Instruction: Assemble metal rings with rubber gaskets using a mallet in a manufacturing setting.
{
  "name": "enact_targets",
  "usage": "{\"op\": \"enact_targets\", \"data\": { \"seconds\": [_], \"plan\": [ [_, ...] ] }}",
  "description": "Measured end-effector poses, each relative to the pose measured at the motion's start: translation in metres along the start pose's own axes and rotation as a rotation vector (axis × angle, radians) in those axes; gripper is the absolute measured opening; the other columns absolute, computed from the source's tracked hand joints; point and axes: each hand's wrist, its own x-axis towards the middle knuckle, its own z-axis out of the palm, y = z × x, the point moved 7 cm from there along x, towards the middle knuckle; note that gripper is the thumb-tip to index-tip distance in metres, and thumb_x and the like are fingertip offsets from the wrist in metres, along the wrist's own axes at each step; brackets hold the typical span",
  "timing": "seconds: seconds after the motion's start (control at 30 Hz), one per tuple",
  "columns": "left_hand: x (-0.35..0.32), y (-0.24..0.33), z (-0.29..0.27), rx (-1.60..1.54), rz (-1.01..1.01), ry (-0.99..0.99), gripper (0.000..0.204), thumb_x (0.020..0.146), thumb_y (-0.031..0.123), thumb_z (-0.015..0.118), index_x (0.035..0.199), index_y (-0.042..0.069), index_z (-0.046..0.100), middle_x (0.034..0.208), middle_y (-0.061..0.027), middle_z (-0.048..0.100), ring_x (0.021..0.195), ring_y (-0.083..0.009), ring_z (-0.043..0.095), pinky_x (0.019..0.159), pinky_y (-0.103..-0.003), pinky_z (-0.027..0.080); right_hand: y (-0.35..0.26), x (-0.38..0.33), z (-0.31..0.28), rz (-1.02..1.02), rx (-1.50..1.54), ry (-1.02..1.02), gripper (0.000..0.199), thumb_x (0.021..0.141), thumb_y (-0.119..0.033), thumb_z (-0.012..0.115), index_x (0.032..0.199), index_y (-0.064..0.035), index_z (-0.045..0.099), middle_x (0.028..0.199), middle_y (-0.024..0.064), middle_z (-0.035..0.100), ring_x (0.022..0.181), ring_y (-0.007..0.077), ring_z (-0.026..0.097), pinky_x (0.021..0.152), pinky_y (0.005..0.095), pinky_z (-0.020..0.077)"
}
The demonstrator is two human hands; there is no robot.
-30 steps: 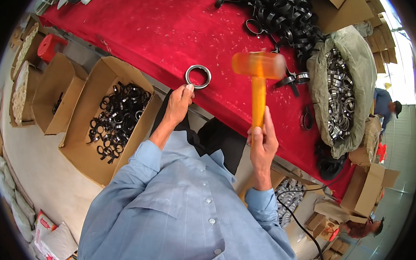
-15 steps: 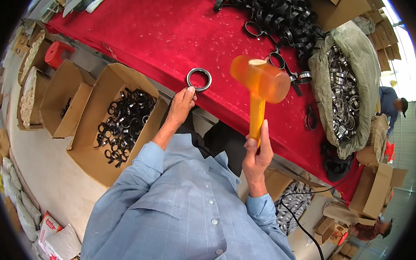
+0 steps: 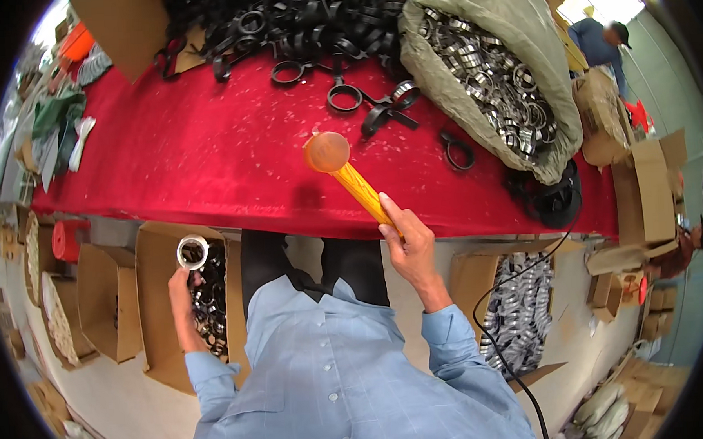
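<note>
My left hand pinches a silver metal ring by its near edge. It holds the ring above an open cardboard box on the left, which contains many black ring-shaped parts. My right hand is closed round the yellow handle of a mallet. The mallet's translucent orange head is over the red table cover; whether it touches the cloth I cannot tell.
Black clamp-like rings are heaped at the table's back. Beside them a pale green sack holds silver rings. Another carton at right holds metal rings, with a black cable crossing it. A person is at the far right.
My left hand has carried the ring from the table's edge out over the left box. The mallet has tilted left and lowered. The view has turned, with the table now lying straight across.
</note>
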Motion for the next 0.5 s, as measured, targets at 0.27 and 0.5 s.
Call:
{"op": "enact_targets", "data": {
  "seconds": [0.27,0.5],
  "plan": [
    [0.005,0.155,0.032,0.623,0.436,0.192,0.023,0.097,0.013,0.063,0.114,-0.002,0.067,0.109,-0.0165,0.071,0.100,-0.0278,0.068,0.088,-0.036,0.053,0.053,-0.020,-0.037,0.153,0.093,0.167,0.049,0.088,0.001,0.068,0.136,-0.0067,0.062,0.090,0.0120,0.065,0.072,0.0206,0.062,0.064,0.0315,0.0504],
    [0.041,0.348,0.329,0.322,1.026,-0.387,0.025,0.096,0.014,0.063,0.115,-0.001,0.066,0.114,-0.0182,0.068,0.108,-0.0332,0.066,0.094,-0.038,0.051,0.097,-0.047,-0.022,0.508,0.494,0.336,0.047,0.099,-0.007,0.057,0.145,-0.0030,0.051,0.097,0.0060,0.067,0.075,0.0093,0.059,0.067,0.0244,0.0510]
  ]
}}
